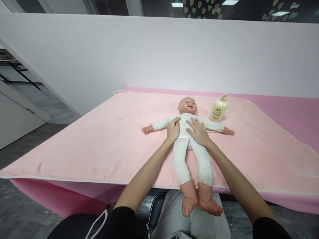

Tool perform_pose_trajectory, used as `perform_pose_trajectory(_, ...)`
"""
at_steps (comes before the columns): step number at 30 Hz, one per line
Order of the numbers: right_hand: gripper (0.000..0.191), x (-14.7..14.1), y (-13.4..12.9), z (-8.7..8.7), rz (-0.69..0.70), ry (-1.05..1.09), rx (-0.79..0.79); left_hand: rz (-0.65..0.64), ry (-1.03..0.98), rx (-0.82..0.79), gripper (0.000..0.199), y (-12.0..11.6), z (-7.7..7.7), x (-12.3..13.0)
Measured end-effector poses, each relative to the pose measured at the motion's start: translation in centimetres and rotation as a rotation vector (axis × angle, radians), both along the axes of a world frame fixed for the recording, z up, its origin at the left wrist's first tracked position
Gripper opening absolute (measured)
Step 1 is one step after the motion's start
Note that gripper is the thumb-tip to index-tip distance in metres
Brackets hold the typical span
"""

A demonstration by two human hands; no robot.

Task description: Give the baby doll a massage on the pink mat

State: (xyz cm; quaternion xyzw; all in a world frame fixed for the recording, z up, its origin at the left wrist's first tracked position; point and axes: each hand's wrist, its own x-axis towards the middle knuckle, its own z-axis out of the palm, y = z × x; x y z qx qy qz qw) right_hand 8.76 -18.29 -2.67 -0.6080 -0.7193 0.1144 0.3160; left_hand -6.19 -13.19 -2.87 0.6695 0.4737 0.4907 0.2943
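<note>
A baby doll point(182, 131) with a white cloth body lies on its back, arms spread, its feet hanging past the table's front edge. My left hand point(173, 129) rests along the left side of its torso, fingers pointing toward the chest. Across the right side of the chest and belly lies my right hand point(198, 131), its fingers spread flat. Neither hand grips anything. Beyond the doll's arm on the right stands a pale yellow pump bottle point(218, 109), touched by neither hand.
A light pink blanket point(99, 142) covers the table over a darker pink cloth point(294, 114). Behind the table rises a white partition point(154, 56). A black chair point(157, 207) is below the front edge, beside my legs.
</note>
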Motion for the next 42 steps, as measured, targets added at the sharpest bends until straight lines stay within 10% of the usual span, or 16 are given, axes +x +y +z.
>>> perform_pose_trajectory(5,0.055,2.0,1.5,-2.0,-0.104,0.238,0.003,-0.086,-0.061,-0.008,0.033,-1.4,1.8,0.1)
perform_pose_trajectory(12,0.051,2.4,1.7,-2.2,-0.148,0.551,0.051,-0.805,0.295,0.095,0.032,-3.7,3.7,0.6)
perform_pose_trajectory(22,0.037,2.3,1.7,-1.7,-0.244,0.745,0.08,-0.573,0.616,0.14,0.036,-2.4,3.2,0.0)
perform_pose_trajectory(31,0.036,2.0,1.3,-1.2,-0.268,0.642,0.112,-0.164,0.431,0.1,0.041,-0.4,1.1,-0.5)
perform_pose_trajectory(42,0.037,1.9,1.0,-1.1,-0.257,0.618,0.117,-0.118,0.271,0.083,0.036,-0.1,0.6,-0.4)
